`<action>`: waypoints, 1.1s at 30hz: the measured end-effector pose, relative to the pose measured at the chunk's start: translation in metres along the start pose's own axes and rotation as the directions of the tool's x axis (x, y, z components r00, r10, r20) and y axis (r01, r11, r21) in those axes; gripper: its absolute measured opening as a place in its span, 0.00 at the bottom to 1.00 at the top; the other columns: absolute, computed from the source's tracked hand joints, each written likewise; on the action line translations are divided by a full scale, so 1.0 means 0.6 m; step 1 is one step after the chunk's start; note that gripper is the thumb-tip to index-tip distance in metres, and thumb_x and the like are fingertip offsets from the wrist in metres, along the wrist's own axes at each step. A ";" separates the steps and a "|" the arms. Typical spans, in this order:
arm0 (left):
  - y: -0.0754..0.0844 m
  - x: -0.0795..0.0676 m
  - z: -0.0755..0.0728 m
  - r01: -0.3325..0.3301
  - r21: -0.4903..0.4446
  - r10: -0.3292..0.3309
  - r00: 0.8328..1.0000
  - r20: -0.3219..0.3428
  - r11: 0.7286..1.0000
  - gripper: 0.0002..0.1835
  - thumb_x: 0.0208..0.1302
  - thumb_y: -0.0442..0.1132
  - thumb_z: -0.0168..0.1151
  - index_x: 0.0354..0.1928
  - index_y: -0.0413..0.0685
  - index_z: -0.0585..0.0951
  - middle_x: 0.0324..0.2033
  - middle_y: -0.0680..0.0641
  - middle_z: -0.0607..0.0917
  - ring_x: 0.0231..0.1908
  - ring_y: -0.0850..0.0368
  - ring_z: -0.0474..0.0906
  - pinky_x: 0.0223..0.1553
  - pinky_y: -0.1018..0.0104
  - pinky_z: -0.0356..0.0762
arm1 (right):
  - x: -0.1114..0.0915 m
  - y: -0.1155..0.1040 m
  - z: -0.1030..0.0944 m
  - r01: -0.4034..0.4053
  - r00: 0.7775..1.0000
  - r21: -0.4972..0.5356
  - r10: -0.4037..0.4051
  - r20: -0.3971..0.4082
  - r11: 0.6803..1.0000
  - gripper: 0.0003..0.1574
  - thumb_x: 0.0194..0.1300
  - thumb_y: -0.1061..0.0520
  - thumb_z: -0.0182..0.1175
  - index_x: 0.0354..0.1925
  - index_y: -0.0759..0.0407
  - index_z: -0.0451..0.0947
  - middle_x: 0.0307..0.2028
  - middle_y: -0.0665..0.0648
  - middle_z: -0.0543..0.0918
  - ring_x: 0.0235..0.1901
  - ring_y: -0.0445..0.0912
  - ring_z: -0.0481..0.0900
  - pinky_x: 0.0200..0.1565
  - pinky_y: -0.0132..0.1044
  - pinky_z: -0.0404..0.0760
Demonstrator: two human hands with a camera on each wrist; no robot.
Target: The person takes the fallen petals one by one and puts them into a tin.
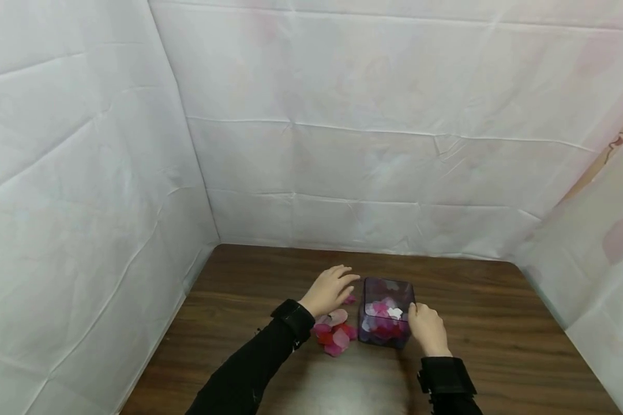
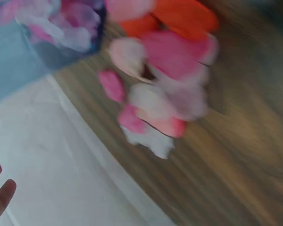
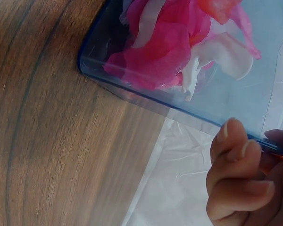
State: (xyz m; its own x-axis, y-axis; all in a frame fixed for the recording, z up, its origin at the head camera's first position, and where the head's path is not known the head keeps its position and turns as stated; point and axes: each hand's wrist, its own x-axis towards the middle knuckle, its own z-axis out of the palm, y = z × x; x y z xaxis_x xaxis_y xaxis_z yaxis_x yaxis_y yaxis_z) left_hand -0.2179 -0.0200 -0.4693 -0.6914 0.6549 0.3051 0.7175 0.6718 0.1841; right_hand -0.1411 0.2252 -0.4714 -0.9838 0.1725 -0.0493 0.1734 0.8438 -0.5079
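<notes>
A see-through purplish box (image 1: 378, 341) stands on the table with pink, white and red petals (image 3: 153, 56) inside. My right hand (image 1: 428, 328) pinches its right rim between thumb and fingers; in the right wrist view, the curled fingers (image 3: 236, 183) are at the box's edge. To the left of the box lies a loose heap of pink, red and pale petals (image 1: 341, 337). Over the far side of that heap hovers my left hand (image 1: 328, 290), fingers extended and holding nothing. Only its fingertips (image 2: 4, 197) show in the left wrist view, apart from the petals (image 2: 174, 56).
The brown wooden table (image 1: 498, 323) extends on both sides of the box. White cloth (image 1: 363, 173) hangs behind its far edge and along the left and right sides. One pink petal (image 1: 349, 300) lies between my left hand and the box.
</notes>
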 end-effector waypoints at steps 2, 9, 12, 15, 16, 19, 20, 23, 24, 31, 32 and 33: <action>-0.014 -0.014 0.009 0.024 0.005 -0.024 1.000 0.008 1.000 0.18 0.70 0.45 0.52 0.60 0.55 0.74 0.58 0.47 0.76 0.61 0.51 0.69 0.62 0.56 0.67 | -0.003 0.002 -0.001 0.003 1.000 -0.006 -0.003 -0.003 1.000 0.25 0.71 0.56 0.37 0.24 0.69 0.72 0.28 0.69 0.79 0.28 0.57 0.78 0.30 0.50 0.72; -0.038 -0.059 0.050 0.057 -0.032 -0.053 0.992 0.118 0.998 0.12 0.61 0.46 0.62 0.43 0.49 0.84 0.41 0.50 0.84 0.41 0.58 0.80 0.43 0.65 0.78 | -0.005 0.001 0.000 -0.004 1.000 -0.003 0.004 -0.002 1.000 0.26 0.71 0.55 0.37 0.20 0.65 0.69 0.24 0.64 0.77 0.25 0.53 0.75 0.28 0.47 0.71; -0.038 -0.075 0.061 0.078 -0.083 -0.060 0.977 0.203 0.993 0.18 0.54 0.50 0.68 0.42 0.47 0.83 0.39 0.50 0.84 0.37 0.61 0.78 0.41 0.69 0.77 | -0.004 -0.002 0.002 -0.005 1.000 -0.003 0.005 -0.008 1.000 0.26 0.71 0.55 0.37 0.21 0.66 0.70 0.26 0.67 0.78 0.26 0.55 0.76 0.28 0.48 0.71; -0.041 -0.088 0.072 0.109 -0.095 -0.083 0.966 0.244 0.989 0.19 0.48 0.51 0.72 0.39 0.48 0.81 0.33 0.53 0.82 0.31 0.64 0.74 0.36 0.72 0.74 | -0.003 -0.003 0.004 0.004 1.000 -0.003 -0.004 -0.011 1.000 0.25 0.71 0.56 0.38 0.23 0.67 0.71 0.28 0.68 0.79 0.27 0.56 0.77 0.28 0.49 0.72; -0.042 -0.091 0.075 0.120 -0.096 -0.094 0.965 0.243 0.988 0.17 0.48 0.49 0.73 0.37 0.48 0.81 0.31 0.54 0.81 0.28 0.65 0.72 0.34 0.73 0.73 | -0.003 -0.004 0.005 0.009 1.000 -0.004 -0.009 -0.011 1.000 0.25 0.71 0.56 0.38 0.23 0.67 0.71 0.27 0.68 0.78 0.27 0.56 0.76 0.28 0.49 0.71; -0.045 -0.097 0.078 0.148 -0.093 -0.123 0.965 0.231 0.985 0.12 0.48 0.44 0.73 0.29 0.48 0.79 0.23 0.55 0.78 0.23 0.66 0.67 0.28 0.74 0.69 | -0.001 -0.005 0.004 0.019 1.000 -0.006 -0.019 -0.017 1.000 0.24 0.71 0.56 0.38 0.23 0.67 0.71 0.27 0.67 0.77 0.26 0.55 0.75 0.29 0.48 0.71; -0.046 -0.098 0.078 0.155 -0.095 -0.131 0.966 0.224 0.983 0.11 0.49 0.43 0.73 0.26 0.48 0.79 0.21 0.56 0.77 0.22 0.66 0.66 0.27 0.74 0.68 | -0.001 -0.005 0.003 0.026 0.999 -0.008 -0.027 -0.023 1.000 0.24 0.71 0.56 0.38 0.23 0.67 0.70 0.26 0.67 0.77 0.26 0.55 0.76 0.29 0.48 0.71; -0.052 -0.099 0.075 0.171 -0.102 -0.146 0.966 0.215 0.980 0.09 0.50 0.37 0.70 0.21 0.48 0.78 0.18 0.56 0.75 0.21 0.66 0.64 0.26 0.74 0.65 | 0.000 -0.006 0.001 0.042 0.998 -0.014 -0.042 -0.040 0.999 0.24 0.71 0.57 0.38 0.21 0.66 0.69 0.27 0.68 0.78 0.28 0.58 0.78 0.30 0.50 0.72; -0.054 -0.099 0.073 0.174 -0.105 -0.149 0.966 0.211 0.979 0.09 0.51 0.36 0.69 0.20 0.48 0.78 0.17 0.56 0.75 0.20 0.66 0.64 0.25 0.74 0.64 | 0.000 -0.007 0.000 0.046 0.998 -0.016 -0.047 -0.044 0.999 0.25 0.71 0.57 0.38 0.21 0.66 0.69 0.27 0.69 0.78 0.28 0.59 0.78 0.30 0.51 0.72; -0.066 -0.097 0.034 0.174 -0.176 -0.140 0.972 0.189 0.969 0.05 0.58 0.35 0.64 0.26 0.45 0.85 0.23 0.53 0.85 0.23 0.66 0.73 0.26 0.74 0.70 | -0.001 -0.008 -0.001 0.042 0.999 -0.022 -0.042 -0.022 0.999 0.24 0.71 0.57 0.38 0.26 0.70 0.73 0.28 0.69 0.79 0.29 0.58 0.78 0.31 0.51 0.72; -0.067 -0.096 0.028 0.163 -0.175 -0.130 0.974 0.187 0.971 0.05 0.59 0.35 0.63 0.28 0.45 0.86 0.25 0.52 0.85 0.24 0.65 0.75 0.27 0.74 0.72 | -0.001 -0.009 -0.001 0.039 0.999 -0.021 -0.039 -0.019 0.999 0.24 0.71 0.57 0.38 0.27 0.70 0.73 0.28 0.69 0.79 0.29 0.58 0.78 0.31 0.51 0.73; -0.068 -0.094 0.022 0.150 -0.168 -0.118 0.976 0.185 0.974 0.06 0.60 0.36 0.62 0.31 0.45 0.86 0.26 0.52 0.86 0.26 0.64 0.77 0.29 0.73 0.73 | 0.000 -0.009 -0.001 0.036 0.999 -0.020 -0.037 -0.017 0.999 0.24 0.71 0.57 0.38 0.27 0.70 0.73 0.28 0.68 0.79 0.29 0.57 0.78 0.31 0.51 0.73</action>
State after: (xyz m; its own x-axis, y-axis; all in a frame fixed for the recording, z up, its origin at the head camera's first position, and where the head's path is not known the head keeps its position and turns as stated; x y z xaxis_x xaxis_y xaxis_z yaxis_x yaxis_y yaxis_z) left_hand -0.2093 -0.0799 -0.5061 -0.7750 0.6235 0.1033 0.6097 0.6946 0.3818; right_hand -0.1418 0.2212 -0.4680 -0.9886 0.1500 -0.0163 0.1385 0.8595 -0.4920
